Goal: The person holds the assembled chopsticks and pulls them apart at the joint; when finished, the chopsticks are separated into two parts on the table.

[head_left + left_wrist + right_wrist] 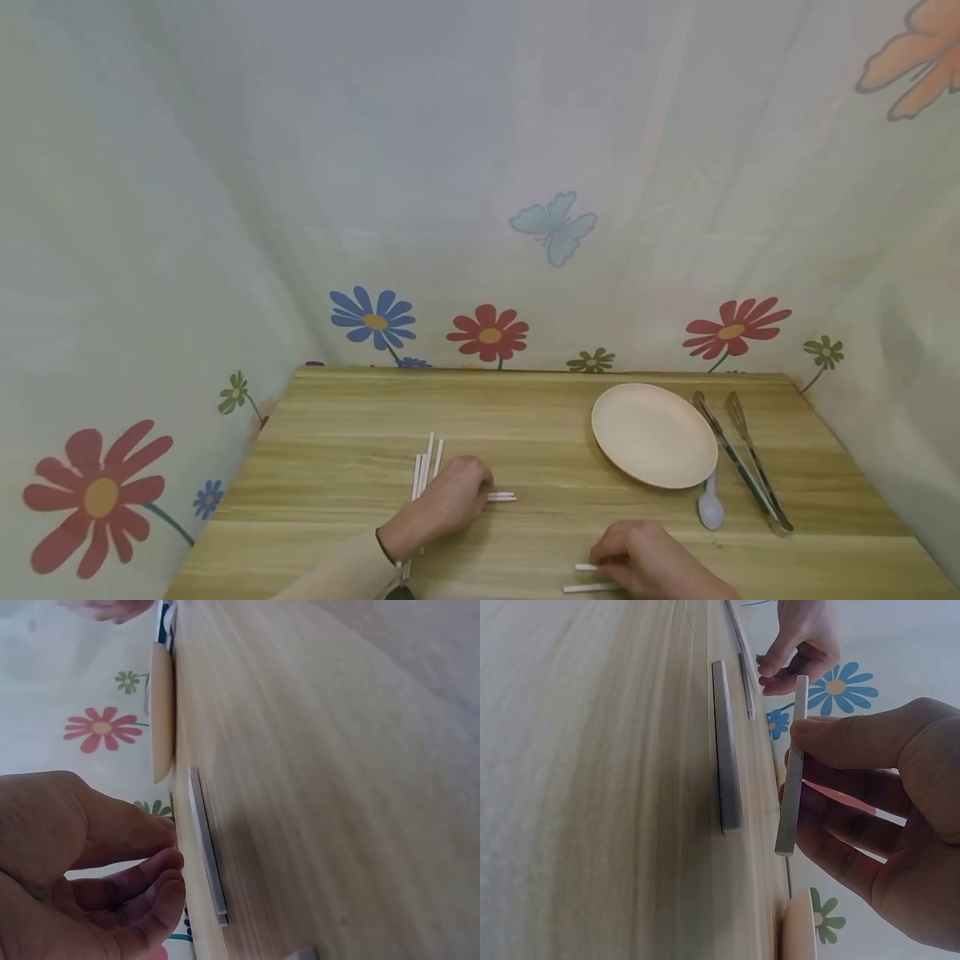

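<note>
In the head view, my left hand (453,497) is beside a pair of short white sticks (501,497). From the left wrist, the loosely curled hand (97,862) has thumb and fingertips close together with nothing visibly held; the white sticks (206,847) lie on the table just beyond. My right hand (651,557) pinches a white square-edged stick (793,780) between thumb and fingers, raised off the tabletop. Below it, another white stick (726,746) lies flat. Several white sticks (423,471) lie lengthwise left of my left hand, partly hidden by the wrist.
A round cream plate (655,435) stands at the back right. Beside it are a pale spoon (710,505), its handle partly under the plate's rim, and metal tongs (757,475). The wooden table (360,400) ends at a flower-printed curtain (420,208).
</note>
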A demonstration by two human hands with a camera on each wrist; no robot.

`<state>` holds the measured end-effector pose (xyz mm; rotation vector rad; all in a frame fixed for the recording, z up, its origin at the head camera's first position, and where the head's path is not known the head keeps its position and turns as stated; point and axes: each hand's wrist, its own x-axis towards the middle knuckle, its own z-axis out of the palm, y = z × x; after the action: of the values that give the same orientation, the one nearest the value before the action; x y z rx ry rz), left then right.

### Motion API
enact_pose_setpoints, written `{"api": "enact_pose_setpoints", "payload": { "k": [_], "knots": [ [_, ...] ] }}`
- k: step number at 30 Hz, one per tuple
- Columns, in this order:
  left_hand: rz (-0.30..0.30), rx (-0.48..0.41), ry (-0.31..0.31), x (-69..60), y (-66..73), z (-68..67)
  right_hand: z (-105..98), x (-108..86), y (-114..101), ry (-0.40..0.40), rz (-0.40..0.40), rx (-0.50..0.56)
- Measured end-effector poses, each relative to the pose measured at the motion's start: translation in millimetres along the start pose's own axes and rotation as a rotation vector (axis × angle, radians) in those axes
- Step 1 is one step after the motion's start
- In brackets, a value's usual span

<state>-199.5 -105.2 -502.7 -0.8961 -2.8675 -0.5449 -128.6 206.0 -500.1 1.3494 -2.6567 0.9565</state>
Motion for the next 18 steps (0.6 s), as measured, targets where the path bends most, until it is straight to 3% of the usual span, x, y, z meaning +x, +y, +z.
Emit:
{"api": "enact_pose_setpoints", "payload": {
  "k": [9, 18],
  "knots": [
    [-0.039, -0.024, 0.015, -7.5, -3.2, -2.1, 2.0, -0.4, 1.8, 0.009, -0.041, -0.016],
    [-0.082, -0.025, 0.057, -12.6, -7.7, -11.4, 0.9, 0.7, -0.2, -0.013, -0.031, 0.002]
  ]
}}
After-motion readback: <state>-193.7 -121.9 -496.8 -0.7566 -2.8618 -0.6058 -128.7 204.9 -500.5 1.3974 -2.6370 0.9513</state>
